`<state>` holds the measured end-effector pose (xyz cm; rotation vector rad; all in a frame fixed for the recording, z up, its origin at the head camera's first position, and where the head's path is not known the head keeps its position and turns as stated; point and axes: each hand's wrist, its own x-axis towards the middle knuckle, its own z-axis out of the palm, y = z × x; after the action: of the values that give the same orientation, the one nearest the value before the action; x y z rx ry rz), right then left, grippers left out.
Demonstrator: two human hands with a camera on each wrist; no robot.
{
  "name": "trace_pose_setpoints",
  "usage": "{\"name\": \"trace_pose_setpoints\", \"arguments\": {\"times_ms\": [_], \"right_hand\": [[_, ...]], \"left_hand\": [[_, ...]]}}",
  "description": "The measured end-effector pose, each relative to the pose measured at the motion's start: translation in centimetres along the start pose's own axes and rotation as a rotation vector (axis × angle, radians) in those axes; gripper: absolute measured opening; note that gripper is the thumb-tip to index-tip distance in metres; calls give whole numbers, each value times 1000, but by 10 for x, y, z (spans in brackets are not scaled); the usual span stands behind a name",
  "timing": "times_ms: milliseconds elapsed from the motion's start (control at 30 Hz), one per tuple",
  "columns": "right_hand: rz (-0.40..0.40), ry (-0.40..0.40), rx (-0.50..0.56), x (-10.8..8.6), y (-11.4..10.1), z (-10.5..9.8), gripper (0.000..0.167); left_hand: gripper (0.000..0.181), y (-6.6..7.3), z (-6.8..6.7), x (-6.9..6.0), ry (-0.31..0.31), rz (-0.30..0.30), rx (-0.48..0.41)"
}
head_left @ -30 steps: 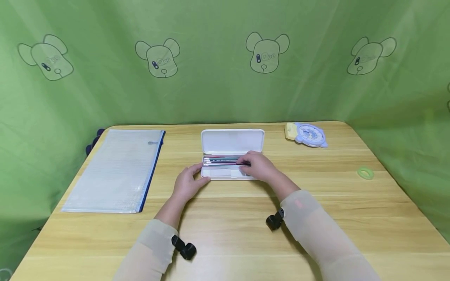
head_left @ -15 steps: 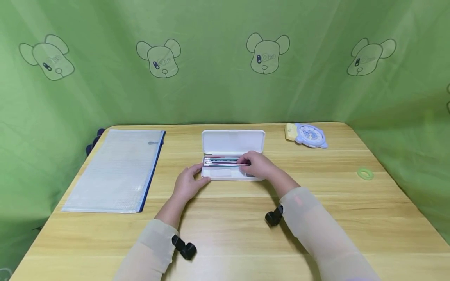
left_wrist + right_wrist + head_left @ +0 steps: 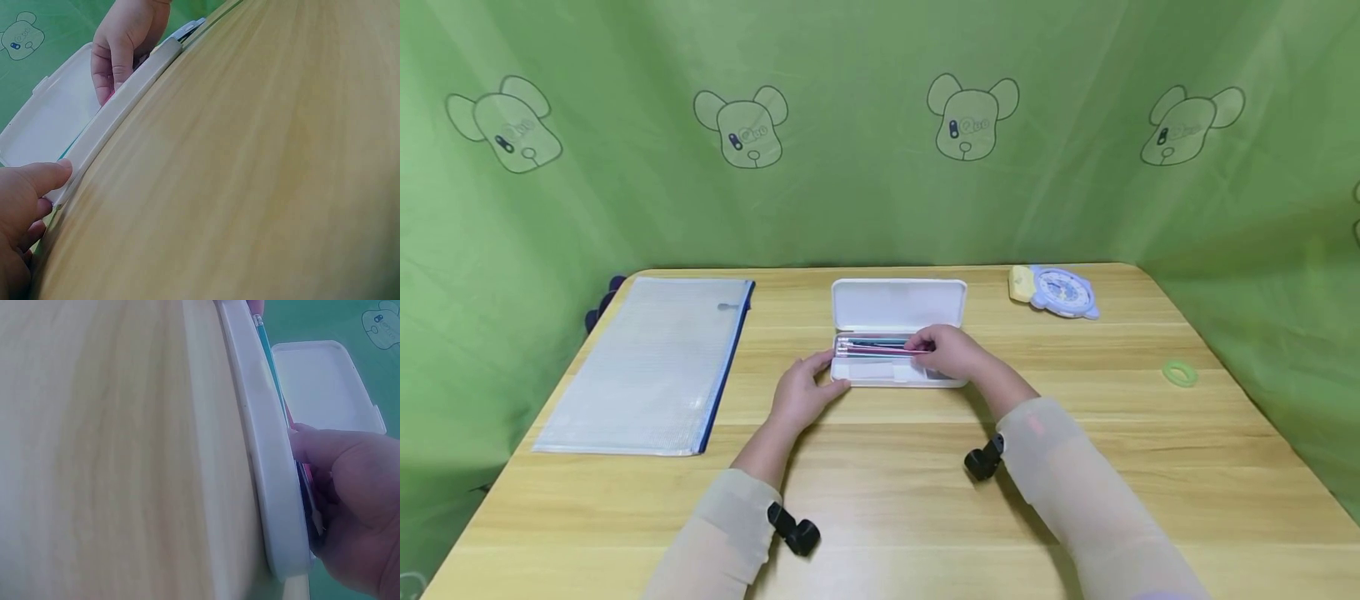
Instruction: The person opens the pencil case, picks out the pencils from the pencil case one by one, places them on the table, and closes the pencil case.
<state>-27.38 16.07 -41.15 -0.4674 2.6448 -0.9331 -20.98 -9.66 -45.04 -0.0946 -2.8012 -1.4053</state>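
Note:
An open white pencil case lies at the table's middle, its lid leaning back. Several pencils, teal, dark and pinkish with pale eraser ends, lie side by side in its rear compartment. At the case's left end, my left hand grips the corner, thumb on the front edge. My right hand reaches into the right half and pinches a pinkish pencil among the others. The right wrist view shows the thumb over the pencils; the held part is mostly hidden by the fingers.
To the left lies a clear mesh zip pouch with a blue edge. A blue toy-like clock with a yellow block stands at the back right. A green ring lies near the right edge. Green curtain surrounds the table.
Inside the case the pinkish pencil has shifted slightly under my right fingers. My left hand has stayed on the case's left end. The view has tilted a little.

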Motion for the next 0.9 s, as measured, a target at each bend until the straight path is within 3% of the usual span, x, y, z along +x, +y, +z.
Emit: {"name": "trace_pose_setpoints", "arguments": {"times_ms": [433,600,900], "right_hand": [[8,35,12,-9,-2,-5,21],[-20,84,-7,-19,-2,-15,26],[-28,173,2,-47,26,-40,28]], "left_hand": [[59,1,2,-1,-5,4,4],[59,1,1,0,-1,10,4],[60,1,0,0,-5,-12,12]]}}
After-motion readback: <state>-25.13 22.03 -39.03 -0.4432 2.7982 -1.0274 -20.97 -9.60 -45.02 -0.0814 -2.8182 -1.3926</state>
